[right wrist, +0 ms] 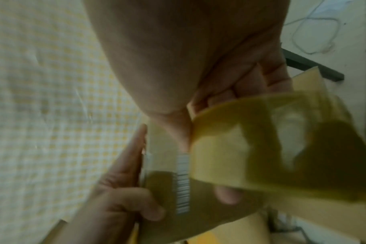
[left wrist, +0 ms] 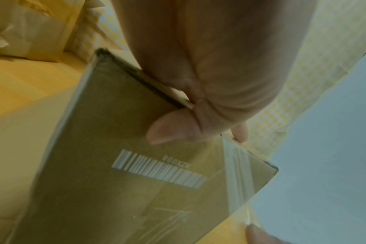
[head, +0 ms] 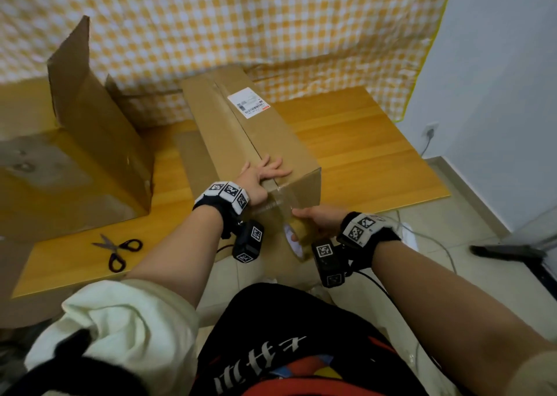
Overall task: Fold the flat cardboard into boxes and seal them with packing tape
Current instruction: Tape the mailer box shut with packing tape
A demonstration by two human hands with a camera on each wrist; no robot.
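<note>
My left hand [head: 262,175] lies flat, fingers spread, pressing the near end of the box [head: 250,133] top, thumb down over its front face. My right hand [head: 316,222] is curled around the tape roll [head: 297,239], just below the box's near edge; a clear strip [head: 278,198] runs from roll to box. The box lies lengthwise on a wooden board [head: 361,154]. Scissors [head: 119,249] rest at the left, near an open carton [head: 78,142].
</note>
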